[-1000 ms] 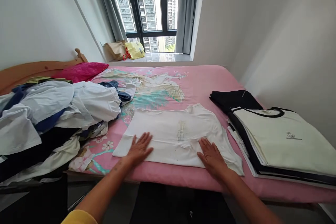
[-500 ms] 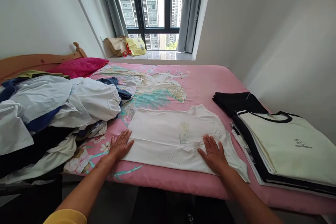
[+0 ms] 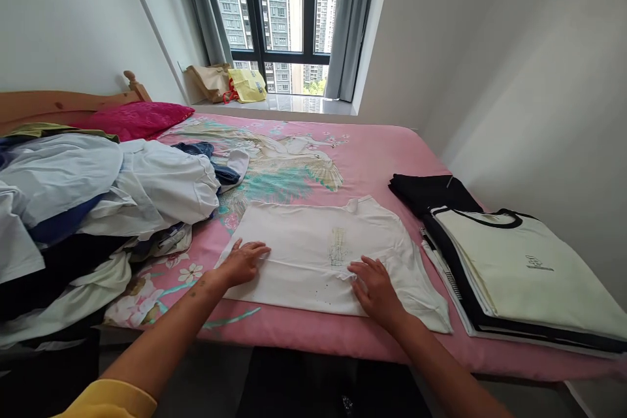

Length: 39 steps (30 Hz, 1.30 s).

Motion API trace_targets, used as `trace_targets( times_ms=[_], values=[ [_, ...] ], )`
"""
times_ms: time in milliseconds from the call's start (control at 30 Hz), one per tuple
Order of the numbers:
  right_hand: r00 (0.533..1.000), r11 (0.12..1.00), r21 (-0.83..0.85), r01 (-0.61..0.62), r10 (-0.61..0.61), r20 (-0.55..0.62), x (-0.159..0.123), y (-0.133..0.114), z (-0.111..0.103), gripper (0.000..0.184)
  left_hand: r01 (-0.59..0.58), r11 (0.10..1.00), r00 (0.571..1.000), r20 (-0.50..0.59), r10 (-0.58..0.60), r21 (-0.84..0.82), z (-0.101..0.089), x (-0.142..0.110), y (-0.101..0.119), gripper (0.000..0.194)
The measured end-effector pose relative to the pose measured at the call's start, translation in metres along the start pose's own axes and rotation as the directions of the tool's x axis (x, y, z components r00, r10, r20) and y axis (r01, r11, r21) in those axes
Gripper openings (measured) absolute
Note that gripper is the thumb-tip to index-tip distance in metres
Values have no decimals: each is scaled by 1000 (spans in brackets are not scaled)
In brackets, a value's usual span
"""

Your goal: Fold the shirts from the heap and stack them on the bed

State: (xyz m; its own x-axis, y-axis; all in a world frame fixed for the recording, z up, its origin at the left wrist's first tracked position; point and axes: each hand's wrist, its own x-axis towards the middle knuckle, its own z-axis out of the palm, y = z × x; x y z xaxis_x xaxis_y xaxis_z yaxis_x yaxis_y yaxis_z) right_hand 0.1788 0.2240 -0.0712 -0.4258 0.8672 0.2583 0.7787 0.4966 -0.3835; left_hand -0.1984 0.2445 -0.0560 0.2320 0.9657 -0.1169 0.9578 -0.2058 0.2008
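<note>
A white T-shirt (image 3: 298, 235) lies folded lengthwise across the front of the bed, its neck and sleeve end to the right. It carries a faded print and a few small dark specks. Over its left, hem end is my left hand (image 3: 245, 261), fingers stretched out and holding nothing. My right hand (image 3: 375, 284) is at the shirt's near middle, just below the print, with fingers spread and slightly bent. Whether the fingertips press on the cloth is hard to tell.
A loose heap of clothes (image 3: 112, 189) covers the bed's left side, near a red pillow (image 3: 140, 119). On the right stand a stack of folded T-shirts (image 3: 533, 268) and a folded black garment (image 3: 434, 192). Paper bags (image 3: 210, 81) sit on the windowsill (image 3: 294, 103).
My left hand has moved right from the shirt's edge onto its hem end. My right hand has shifted left toward the print. The view has turned slightly right.
</note>
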Motion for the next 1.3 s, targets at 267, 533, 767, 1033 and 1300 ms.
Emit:
trace_targets(
  times_ms=[267,533,767,1033,1300],
  values=[
    [896,997,-7,-74,69,438,72,-41,9,28,-320,937,938,-185,293,-139,-5,-7,103,43],
    [732,975,135,-175,38,680,104,-24,14,7,68,998,992,-110,-67,2,8,-10,6,52],
    [440,912,191,-362,-14,898,138,-30,25,18,134,985,990,-57,-128,113,-6,-2,-22,25],
    [-6,692,46,-720,-72,997,163,-24,41,60,149,981,981,145,-131,-121,-29,-19,-57,25],
    [-277,672,-202,-713,-5,961,163,-3,43,74,352,352,936,319,-149,-867,-7,-34,-94,38]
  ],
)
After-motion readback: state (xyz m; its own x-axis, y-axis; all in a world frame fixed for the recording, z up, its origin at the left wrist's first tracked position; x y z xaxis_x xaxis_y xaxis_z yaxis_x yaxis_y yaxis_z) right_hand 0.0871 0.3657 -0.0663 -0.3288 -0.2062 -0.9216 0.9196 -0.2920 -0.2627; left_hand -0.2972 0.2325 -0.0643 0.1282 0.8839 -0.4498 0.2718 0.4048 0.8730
